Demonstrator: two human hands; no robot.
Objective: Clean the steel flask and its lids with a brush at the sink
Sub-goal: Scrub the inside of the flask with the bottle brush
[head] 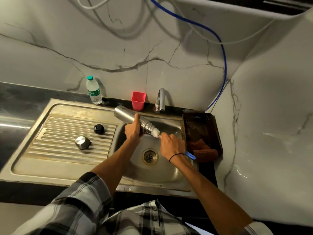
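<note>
Over the sink basin (162,173) I hold the steel flask (130,118) in my left hand (133,131), fingers wrapped round its body near the neck, tilted so the open mouth points down and right toward my other hand; that way, I judge, drips fall into the basin rather than on the counter. My right hand (172,145) is clamped on the brush (156,132), whose white bristle head sits at the mouth of the flask, part inside, while its blue handle end sticks out past my wrist. The flask is smooth, brushed metal, a plain cylinder with a ribbed, threaded neck. Its 2 lids wait on the ridged draining board, well apart from the work: the black inner lid (99,128) and the domed steel cap (82,142), set upside down.
</note>
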